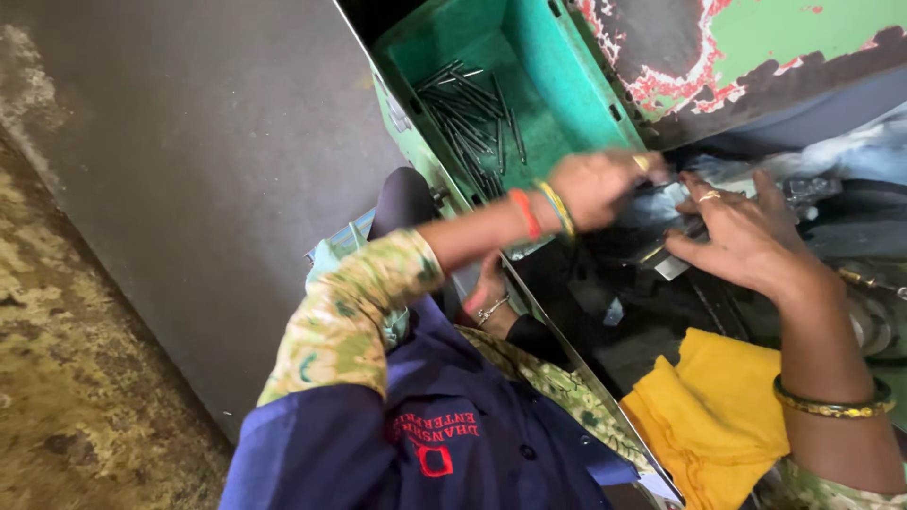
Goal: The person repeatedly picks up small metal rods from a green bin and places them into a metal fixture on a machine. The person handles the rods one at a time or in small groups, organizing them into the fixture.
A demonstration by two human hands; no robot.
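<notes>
Just right of the green bin [529,85] of dark metal rods [472,113], the left hand [595,184] reaches in, wrist bent, fingers curled; what its grip holds cannot be told. The right hand [746,236] lies beside it, palm down, fingers spread open over a flat metal piece [673,264], above the yellow cloth [713,416].

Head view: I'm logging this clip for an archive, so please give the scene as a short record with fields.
Setting: worn machine with flaking green and red paint
Left hand: left hand reaches into the dark machine bed; whether it holds anything cannot be told
Right hand: right hand fingers spread over a small metal part
Bin: green crate holding thin dark metal rods
Cloth: yellow cloth below the right forearm
Wrists: orange and yellow bands left, gold bangle right
</notes>
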